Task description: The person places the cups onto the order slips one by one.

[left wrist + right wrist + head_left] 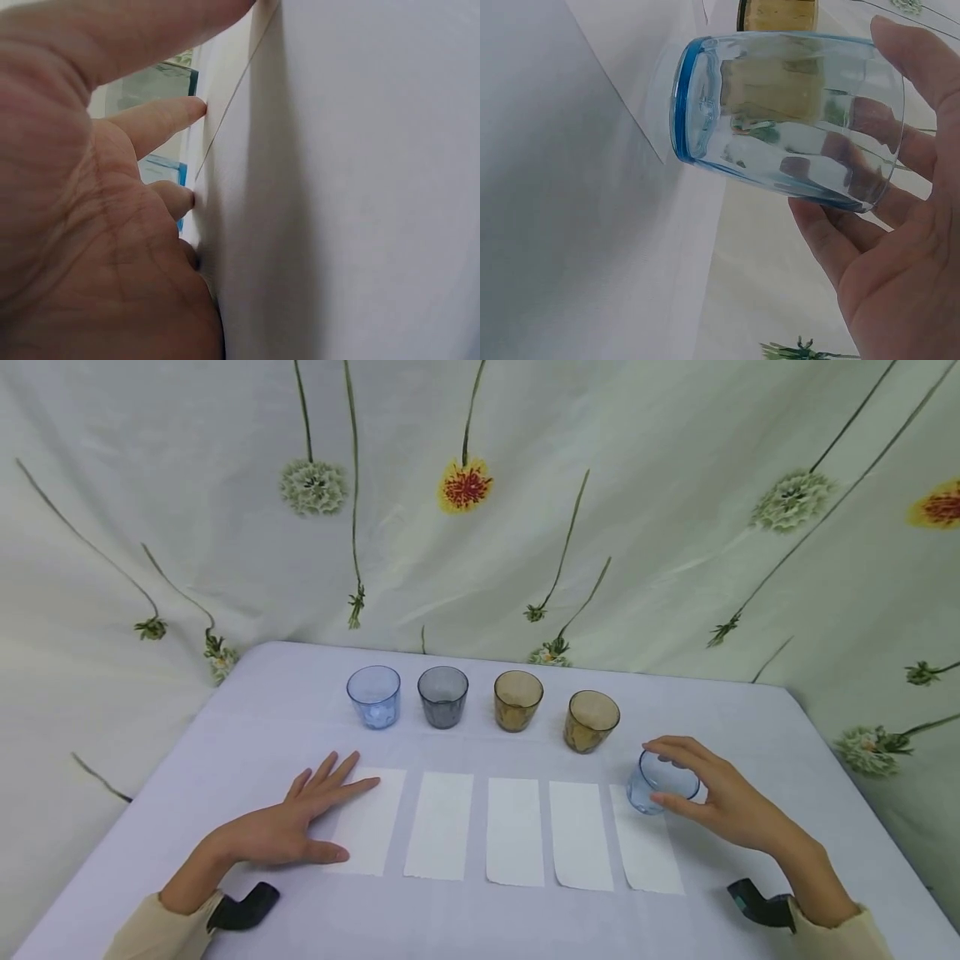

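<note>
My right hand (723,797) holds a light blue clear glass (642,793) near its rim, thumb on the near side and fingers on the far side. The glass is upright over the top end of the rightmost white paper strip (654,860). In the right wrist view its thick blue base (681,101) shows close to the paper. My left hand (281,828) lies with spread fingers at the leftmost paper strip (371,827), its thumb and fingertips overlapping the paper. Nothing is in that hand, and its palm (97,225) faces the table in the left wrist view.
Along the back stand a blue glass (375,697), a grey glass (443,697), an amber glass (517,702) and another amber glass (591,722) slightly nearer. More paper strips (514,831) lie in a row on the white tablecloth (480,922). A flower-patterned curtain (645,435) hangs behind.
</note>
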Action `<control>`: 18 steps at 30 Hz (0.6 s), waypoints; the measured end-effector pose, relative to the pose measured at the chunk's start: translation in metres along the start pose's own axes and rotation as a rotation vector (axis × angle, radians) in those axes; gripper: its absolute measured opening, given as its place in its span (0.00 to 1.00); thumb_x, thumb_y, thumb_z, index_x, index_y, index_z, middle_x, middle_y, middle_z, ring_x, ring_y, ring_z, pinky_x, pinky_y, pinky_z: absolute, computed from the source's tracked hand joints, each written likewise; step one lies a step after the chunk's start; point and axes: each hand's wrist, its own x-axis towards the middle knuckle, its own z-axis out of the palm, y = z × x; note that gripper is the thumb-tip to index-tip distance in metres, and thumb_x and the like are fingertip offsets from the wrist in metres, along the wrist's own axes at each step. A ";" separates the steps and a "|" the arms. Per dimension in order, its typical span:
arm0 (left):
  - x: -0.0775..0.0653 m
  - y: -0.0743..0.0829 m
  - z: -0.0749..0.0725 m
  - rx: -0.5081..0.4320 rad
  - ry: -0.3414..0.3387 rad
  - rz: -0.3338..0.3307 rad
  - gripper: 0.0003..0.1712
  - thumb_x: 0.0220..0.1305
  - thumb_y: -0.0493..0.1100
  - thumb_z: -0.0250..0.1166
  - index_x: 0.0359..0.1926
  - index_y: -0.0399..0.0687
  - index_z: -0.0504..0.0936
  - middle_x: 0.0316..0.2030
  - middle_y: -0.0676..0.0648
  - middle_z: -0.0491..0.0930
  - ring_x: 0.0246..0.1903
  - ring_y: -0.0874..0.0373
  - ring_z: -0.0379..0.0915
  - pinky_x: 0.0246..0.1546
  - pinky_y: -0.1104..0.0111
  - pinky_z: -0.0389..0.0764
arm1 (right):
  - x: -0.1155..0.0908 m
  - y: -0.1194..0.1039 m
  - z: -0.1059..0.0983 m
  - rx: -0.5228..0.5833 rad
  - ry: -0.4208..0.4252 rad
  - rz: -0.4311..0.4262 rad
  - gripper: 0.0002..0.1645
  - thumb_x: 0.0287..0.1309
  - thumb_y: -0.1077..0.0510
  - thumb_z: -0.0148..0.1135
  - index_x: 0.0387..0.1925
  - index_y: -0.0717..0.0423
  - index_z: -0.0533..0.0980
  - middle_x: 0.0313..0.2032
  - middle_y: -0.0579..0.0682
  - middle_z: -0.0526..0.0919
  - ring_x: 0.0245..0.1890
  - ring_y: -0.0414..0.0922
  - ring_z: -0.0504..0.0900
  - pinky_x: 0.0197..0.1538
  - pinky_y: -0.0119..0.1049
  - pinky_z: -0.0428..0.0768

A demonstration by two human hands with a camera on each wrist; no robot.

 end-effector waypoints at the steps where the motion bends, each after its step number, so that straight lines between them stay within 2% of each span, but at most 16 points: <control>1: 0.000 0.000 0.000 -0.004 -0.002 0.003 0.49 0.59 0.55 0.71 0.77 0.58 0.59 0.78 0.31 0.33 0.74 0.27 0.15 0.72 0.52 0.13 | 0.000 0.000 0.000 -0.003 0.001 -0.007 0.38 0.58 0.53 0.72 0.69 0.44 0.69 0.65 0.45 0.72 0.60 0.48 0.75 0.59 0.41 0.81; 3: 0.000 0.000 -0.001 -0.014 -0.006 0.002 0.49 0.59 0.55 0.71 0.77 0.57 0.58 0.78 0.30 0.32 0.74 0.27 0.15 0.70 0.46 0.12 | -0.001 0.000 -0.001 0.001 -0.005 -0.013 0.39 0.58 0.53 0.73 0.69 0.42 0.68 0.64 0.44 0.73 0.60 0.47 0.76 0.58 0.37 0.80; 4: 0.000 0.000 -0.001 -0.014 -0.008 -0.005 0.49 0.59 0.55 0.71 0.77 0.58 0.58 0.78 0.31 0.32 0.74 0.28 0.14 0.71 0.49 0.12 | -0.001 0.000 -0.001 0.007 -0.009 -0.014 0.38 0.58 0.53 0.73 0.69 0.42 0.68 0.64 0.44 0.73 0.59 0.48 0.76 0.58 0.38 0.80; 9: 0.001 0.000 -0.001 -0.008 -0.005 -0.020 0.50 0.57 0.55 0.72 0.77 0.57 0.58 0.79 0.33 0.32 0.75 0.29 0.14 0.67 0.74 0.09 | -0.002 -0.003 -0.003 0.032 -0.035 0.013 0.37 0.58 0.50 0.72 0.68 0.42 0.69 0.64 0.46 0.73 0.57 0.52 0.79 0.54 0.55 0.81; 10: 0.001 0.001 -0.001 -0.009 -0.006 -0.024 0.50 0.57 0.56 0.72 0.77 0.58 0.58 0.79 0.33 0.32 0.75 0.30 0.14 0.67 0.74 0.09 | -0.002 -0.003 -0.003 0.037 -0.039 0.019 0.37 0.58 0.50 0.72 0.68 0.41 0.69 0.63 0.46 0.74 0.57 0.52 0.79 0.54 0.56 0.81; 14: 0.001 0.001 -0.001 -0.025 -0.009 -0.015 0.49 0.58 0.55 0.72 0.77 0.57 0.59 0.79 0.32 0.32 0.74 0.29 0.14 0.71 0.57 0.11 | -0.002 -0.004 -0.004 0.055 -0.061 0.023 0.36 0.58 0.48 0.73 0.67 0.41 0.71 0.63 0.46 0.74 0.58 0.52 0.80 0.55 0.56 0.81; 17: 0.001 0.001 -0.001 -0.021 -0.011 -0.011 0.49 0.58 0.55 0.72 0.77 0.57 0.59 0.78 0.32 0.32 0.74 0.28 0.14 0.71 0.60 0.11 | -0.002 -0.004 -0.004 0.067 -0.086 0.024 0.35 0.57 0.46 0.72 0.66 0.42 0.72 0.63 0.46 0.74 0.57 0.52 0.80 0.55 0.56 0.81; 18: 0.002 0.000 0.000 -0.016 -0.011 -0.014 0.50 0.58 0.55 0.72 0.77 0.57 0.59 0.79 0.32 0.32 0.74 0.28 0.15 0.70 0.66 0.11 | -0.002 -0.004 -0.004 0.071 -0.093 0.026 0.35 0.57 0.46 0.72 0.66 0.43 0.72 0.63 0.46 0.74 0.57 0.52 0.80 0.55 0.56 0.81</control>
